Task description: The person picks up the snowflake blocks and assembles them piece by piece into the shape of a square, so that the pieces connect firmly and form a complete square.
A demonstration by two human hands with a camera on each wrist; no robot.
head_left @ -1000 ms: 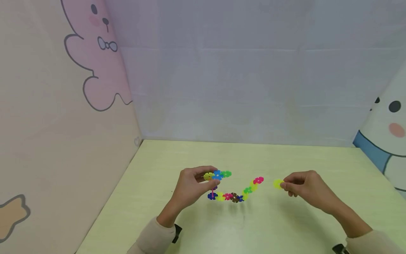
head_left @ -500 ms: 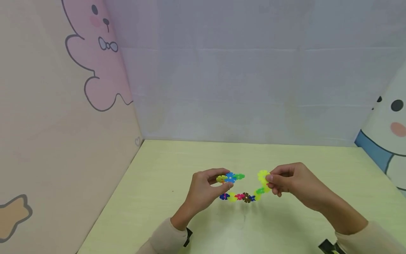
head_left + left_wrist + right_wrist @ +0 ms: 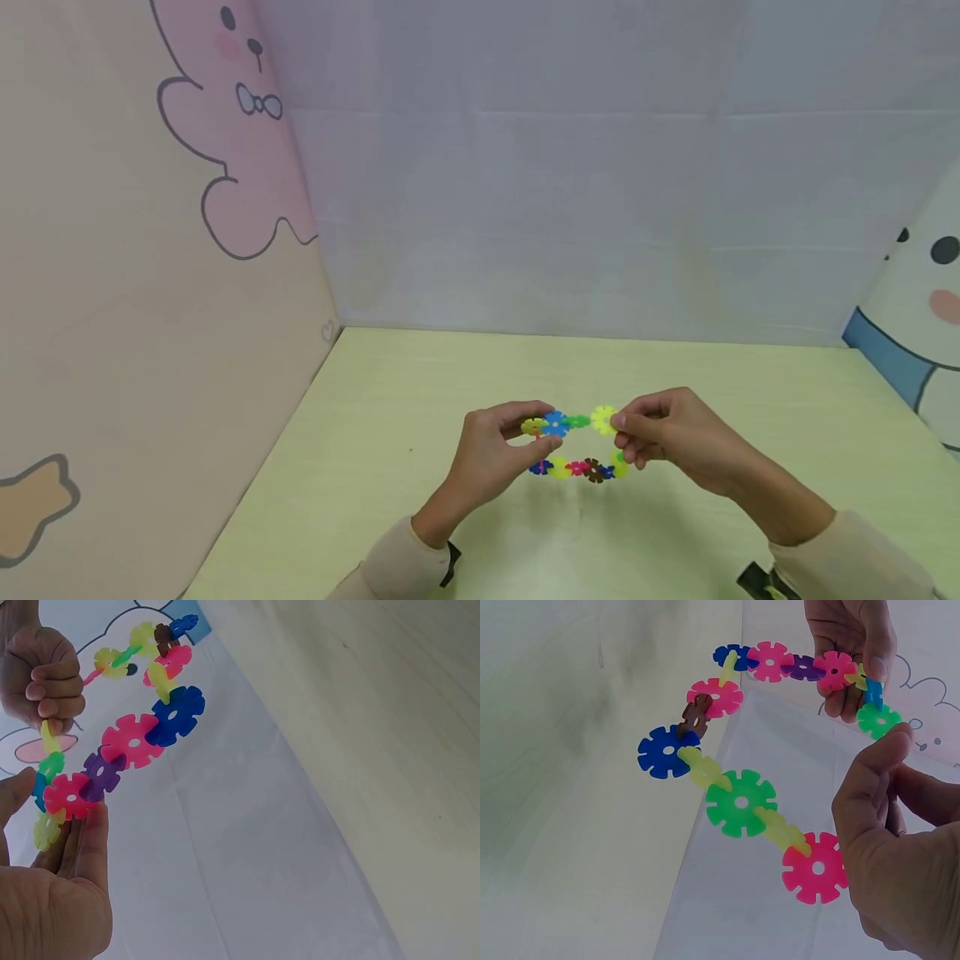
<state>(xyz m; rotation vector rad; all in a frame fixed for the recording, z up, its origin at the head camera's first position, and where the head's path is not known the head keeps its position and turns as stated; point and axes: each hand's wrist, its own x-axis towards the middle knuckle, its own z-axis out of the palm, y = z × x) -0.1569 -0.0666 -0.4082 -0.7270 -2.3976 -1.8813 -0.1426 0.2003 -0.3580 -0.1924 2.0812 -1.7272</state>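
A chain of colorful slotted plastic flower discs (image 3: 594, 471) hangs in a loop between both hands, above the table. My left hand (image 3: 498, 454) pinches it near a light blue disc (image 3: 556, 423), thumb in front and fingers behind. My right hand (image 3: 686, 437) pinches a yellow disc (image 3: 603, 419) by its edge, at the tip of the green disc (image 3: 577, 422) that ends the chain. Whether their slots are interlocked I cannot tell. In the right wrist view, a pink disc (image 3: 802, 879) is beside my right hand, partly hidden by it.
A pale wooden table (image 3: 420, 367) lies under the hands. A plain cloth backdrop (image 3: 510, 208) rises behind it, with cartoon-printed panels (image 3: 247, 167) at the sides. Dark straps (image 3: 761, 579) show at both sleeve cuffs.
The right hand has brought the yellow disc leftward from apart on the right to the chain's green end. The left hand has shifted slightly right with the chain, whose loop has drawn closer together.
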